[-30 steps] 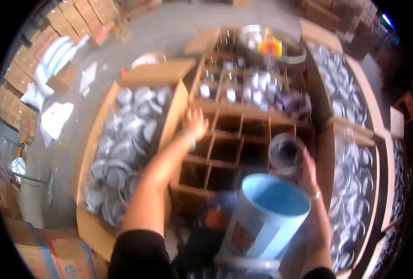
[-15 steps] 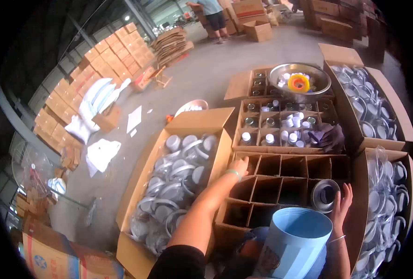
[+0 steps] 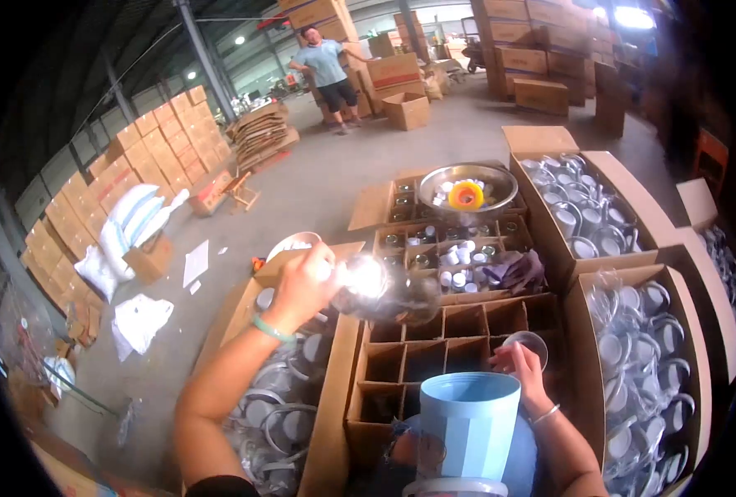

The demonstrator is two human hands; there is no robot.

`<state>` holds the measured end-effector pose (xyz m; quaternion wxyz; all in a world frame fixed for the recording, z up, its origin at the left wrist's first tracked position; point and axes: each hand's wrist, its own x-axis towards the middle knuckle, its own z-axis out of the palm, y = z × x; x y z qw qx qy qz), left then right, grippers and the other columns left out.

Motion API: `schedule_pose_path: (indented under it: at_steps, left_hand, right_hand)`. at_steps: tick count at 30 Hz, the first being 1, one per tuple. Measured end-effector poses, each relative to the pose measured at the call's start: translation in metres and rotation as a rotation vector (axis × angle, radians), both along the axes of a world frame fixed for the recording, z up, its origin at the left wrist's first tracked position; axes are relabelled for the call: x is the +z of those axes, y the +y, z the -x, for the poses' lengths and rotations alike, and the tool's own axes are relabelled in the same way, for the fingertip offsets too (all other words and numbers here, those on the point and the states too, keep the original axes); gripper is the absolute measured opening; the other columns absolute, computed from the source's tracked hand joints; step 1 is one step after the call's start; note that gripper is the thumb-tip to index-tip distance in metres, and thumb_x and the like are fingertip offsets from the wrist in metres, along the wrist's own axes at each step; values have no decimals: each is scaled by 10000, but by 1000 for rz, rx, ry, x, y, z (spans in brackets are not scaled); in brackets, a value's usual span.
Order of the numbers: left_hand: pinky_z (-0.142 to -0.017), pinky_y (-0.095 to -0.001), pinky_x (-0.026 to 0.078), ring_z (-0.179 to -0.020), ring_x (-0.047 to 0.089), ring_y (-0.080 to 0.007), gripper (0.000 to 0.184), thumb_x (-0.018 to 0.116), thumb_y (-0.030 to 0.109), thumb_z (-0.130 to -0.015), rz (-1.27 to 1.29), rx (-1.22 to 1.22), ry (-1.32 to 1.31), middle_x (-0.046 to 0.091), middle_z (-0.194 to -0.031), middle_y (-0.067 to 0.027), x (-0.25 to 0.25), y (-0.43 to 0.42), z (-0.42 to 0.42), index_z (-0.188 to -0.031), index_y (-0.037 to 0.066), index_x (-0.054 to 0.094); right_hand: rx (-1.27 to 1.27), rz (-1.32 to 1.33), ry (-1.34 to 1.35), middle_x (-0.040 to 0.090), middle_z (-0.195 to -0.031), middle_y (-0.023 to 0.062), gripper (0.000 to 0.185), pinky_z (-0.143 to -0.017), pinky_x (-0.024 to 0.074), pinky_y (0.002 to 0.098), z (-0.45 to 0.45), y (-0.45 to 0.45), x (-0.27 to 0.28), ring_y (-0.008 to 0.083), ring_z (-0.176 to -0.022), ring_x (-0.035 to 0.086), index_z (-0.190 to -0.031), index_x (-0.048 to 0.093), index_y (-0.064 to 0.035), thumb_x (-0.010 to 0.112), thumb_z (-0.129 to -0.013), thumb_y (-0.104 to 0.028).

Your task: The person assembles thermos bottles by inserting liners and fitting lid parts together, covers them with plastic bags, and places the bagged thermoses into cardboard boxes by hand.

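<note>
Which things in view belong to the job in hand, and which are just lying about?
Likely the job's:
blurred clear vessel in the left hand
cup at the right hand
divided box
wrapped pieces boxed alongside

Apparently just lying about:
white sacks
paper on the floor
flattened cartons
purple cloth

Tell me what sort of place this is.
Probably a warehouse packing area: stacked cartons on the left, a tall pillar in the background, and an open partitioned box in the foreground.
</note>
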<state>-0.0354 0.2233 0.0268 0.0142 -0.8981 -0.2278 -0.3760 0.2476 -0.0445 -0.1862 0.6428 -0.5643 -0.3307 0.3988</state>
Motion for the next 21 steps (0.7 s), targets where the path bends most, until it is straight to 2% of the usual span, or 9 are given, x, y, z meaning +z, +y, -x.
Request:
schedule_pose_path:
  at_steps: [3,6,9,11,13,14,16,18,21]
  left_hand:
    - [-648,-332,518,-748,666,-230,142,628,167,-912,169,-106,-225,639,-817,-103,8,-33,-13,-939,42,567]
    - [-666,-289,499,-746,607,-156,175,527,201,-996,511,-209,-596,628,-817,-62,-11,-74,-28,-996,27,510]
    - [-573,-273,529,-732,645,-162,246,459,301,-1032,1030,-331,-738,640,-917,-79,-27,-129,-48,-1069,60,483]
    - [-579,-297,553,-790,667,-192,302,406,366,-1047,1234,-380,-699,631,-1000,-88,-56,-148,-63,-1109,84,492]
    - [-815,-369,583,-960,653,-238,484,332,488,-1047,1377,-545,-594,606,-1180,-121,-82,-159,-72,-1249,79,496]
    - [-1033,-425,458,-1106,601,-261,665,211,585,-1030,1484,-634,-429,568,-1296,-120,-83,-162,-69,-1335,58,479]
    - [-1156,-434,280,-1254,514,-278,818,103,656,-995,1363,-746,-235,521,-1390,-139,-85,-153,-57,-1389,29,451]
    - [-1188,-415,182,-1379,391,-262,919,56,717,-955,1329,-743,-260,468,-1450,-149,-90,-139,-47,-1421,12,417]
    - [-1150,-371,246,-1345,405,-228,917,125,746,-945,1391,-683,-533,428,-1476,-102,-85,-164,-46,-1514,49,302]
  right_hand:
    - [206,-113,314,687,-1118,113,451,-859,539,352,2,12,-5,191,-977,662,-1256,569,-27,429,-1046,-401]
    - [43,-212,516,309,-1576,113,745,-1088,332,514,23,25,75,263,-1424,330,-1521,272,-136,504,-960,-570]
    - [292,-825,622,468,-1403,105,735,-1050,387,482,-8,45,71,273,-1274,464,-1464,351,-133,452,-948,-646]
    - [323,-941,655,511,-1343,112,705,-1029,416,479,-6,31,109,289,-1219,512,-1444,373,-131,434,-959,-639]
    - [22,-722,554,523,-1335,136,704,-1009,446,469,0,13,160,300,-1210,533,-1433,394,-105,429,-965,-629]
    - [-18,-673,460,520,-1341,150,715,-995,464,460,-10,10,167,300,-1214,537,-1428,403,-78,425,-968,-626]
    - [-100,-565,329,567,-1300,147,708,-966,492,453,-32,14,160,287,-1154,592,-1414,420,-50,427,-976,-606]
    - [167,-423,243,648,-1196,112,561,-913,531,396,-21,-4,177,229,-1032,661,-1291,517,-78,485,-981,-545]
    - [260,-260,20,636,-1082,46,494,-783,502,288,7,-19,163,134,-925,611,-1208,561,-70,568,-963,-499]
